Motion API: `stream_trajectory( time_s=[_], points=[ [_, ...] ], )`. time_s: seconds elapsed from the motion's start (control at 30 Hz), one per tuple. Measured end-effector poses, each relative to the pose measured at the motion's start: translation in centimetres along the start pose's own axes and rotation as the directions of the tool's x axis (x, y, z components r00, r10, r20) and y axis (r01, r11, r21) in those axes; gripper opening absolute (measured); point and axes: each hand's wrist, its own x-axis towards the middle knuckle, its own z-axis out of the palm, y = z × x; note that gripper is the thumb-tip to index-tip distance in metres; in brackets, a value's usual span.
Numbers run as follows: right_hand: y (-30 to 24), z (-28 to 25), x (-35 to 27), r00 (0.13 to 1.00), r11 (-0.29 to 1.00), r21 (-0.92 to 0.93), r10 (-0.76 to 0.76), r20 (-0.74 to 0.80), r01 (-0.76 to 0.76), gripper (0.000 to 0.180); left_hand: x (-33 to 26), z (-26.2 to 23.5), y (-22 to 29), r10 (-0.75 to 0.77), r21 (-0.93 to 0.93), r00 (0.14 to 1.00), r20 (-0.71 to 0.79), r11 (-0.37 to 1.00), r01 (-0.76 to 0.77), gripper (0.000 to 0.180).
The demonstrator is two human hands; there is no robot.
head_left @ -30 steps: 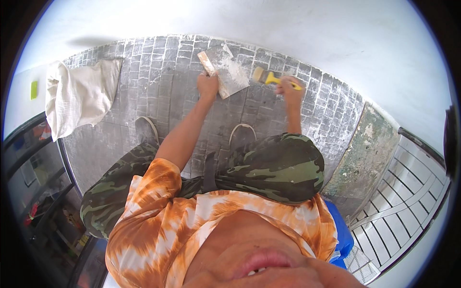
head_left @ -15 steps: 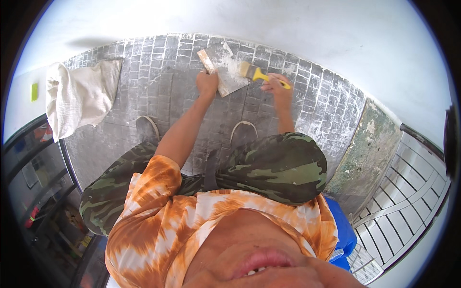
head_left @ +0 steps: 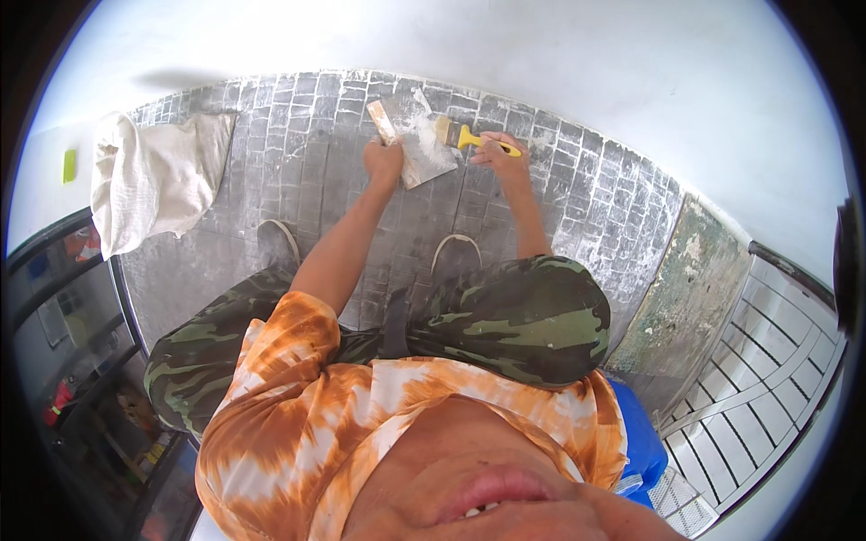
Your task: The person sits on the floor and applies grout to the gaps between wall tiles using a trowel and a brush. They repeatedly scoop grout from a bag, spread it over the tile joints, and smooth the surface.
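My left hand (head_left: pixel 384 162) is closed on the near side of a wide, flat scraper blade (head_left: pixel 436 160) with a pale, worn edge strip. White powder or debris lies over the middle of the blade, which is held low at the paved floor (head_left: pixel 298 180). A yellow-handled paintbrush (head_left: pixel 465 136) is gripped in my right hand (head_left: pixel 502 151), its handle running out between the fingers. Its bristles reach the powdery right side of the blade; whether they touch it, I cannot tell.
A whitish woven sack (head_left: pixel 158 176) leans by the wall at left. Beyond the floor rises a pale wall (head_left: pixel 451 36). A mottled green slab (head_left: pixel 690 275) and a metal grille (head_left: pixel 767 361) are at right; a blue container (head_left: pixel 639 433) stands close behind me. Dark-framed shelving (head_left: pixel 77 334) lies at left.
The paintbrush in my right hand has moved left and a little farther onto the blade. My left hand keeps its hold on the scraper, and the whole view has shifted slightly.
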Motion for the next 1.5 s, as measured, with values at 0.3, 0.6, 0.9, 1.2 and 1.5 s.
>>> stream_trajectory(
  time_s=[0.3,0.6,0.9,1.2,1.5],
  points=[
    [-1.7,1.7,2.6,0.999,0.933,-0.360,0.009,-0.041,-0.023,0.024,1.8,-1.2,0.6,0.051,0.201,0.999,-0.005,0.978,-0.049,0.041],
    [-4.4,3.2,1.5,0.964,0.858,-0.499,-0.019,-0.266,-0.121,0.021,2.4,-1.7,0.4,0.015,0.228,1.000,0.012,0.974,-0.017,0.041],
    [-2.6,5.1,1.4,0.997,0.942,-0.328,0.056,-0.046,-0.068,0.021,3.1,-2.1,0.0,-0.017,0.041,0.997,0.081,0.999,0.013,0.031],
    [-4.9,-5.6,-0.1,0.983,0.998,0.059,0.008,-0.181,0.003,0.031,5.5,-16.0,4.4,-0.277,-0.651,0.940,0.197,0.680,0.337,0.023],
    [-5.7,-9.0,-2.8,0.961,0.999,-0.005,0.047,-0.274,-0.050,0.029,11.4,-52.6,11.8,-0.050,-0.675,0.818,-0.573,0.596,-0.436,0.025]
  ],
)
